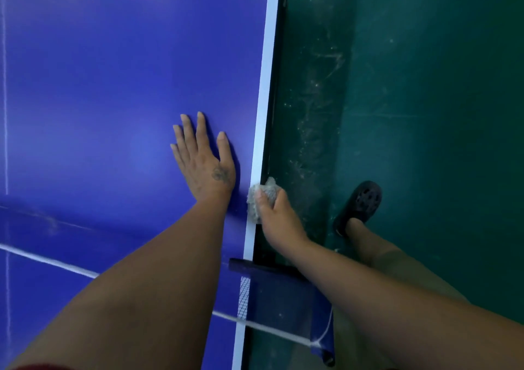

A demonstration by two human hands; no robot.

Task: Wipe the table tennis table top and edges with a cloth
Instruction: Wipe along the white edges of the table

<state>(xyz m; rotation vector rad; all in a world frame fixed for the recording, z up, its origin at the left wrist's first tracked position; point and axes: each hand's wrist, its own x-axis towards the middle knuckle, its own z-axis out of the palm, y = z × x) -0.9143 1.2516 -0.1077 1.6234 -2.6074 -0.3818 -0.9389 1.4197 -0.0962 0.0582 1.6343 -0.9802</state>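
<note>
Edge pass in progress: right hand (273, 213) clutches grey cloth (259, 199) against white side edge (262, 108) of tabletop (113, 86), just beyond net post (272, 284). Left hand (202, 157) flat, fingers spread, bracing. Edge ahead apparently unwiped (top's state unclear)

Table top (113, 86), under the left hand (204, 160): we record a smooth blue board with a soft sheen.
Edge stripe (256, 157), between the hands: flat white paint, matt.
Cloth (262, 196), gripped in the right hand (273, 211): grey, coarse, nubbly textile.
Floor (425, 86), right of the right hand: matt green, scuffed, dusted with pale streaks.
Shoe (361, 202), just right of the right hand: black, perforated; we take it for moulded plastic or rubber, the view being soft.
Net (244, 296), between the forearms: white woven mesh.
</note>
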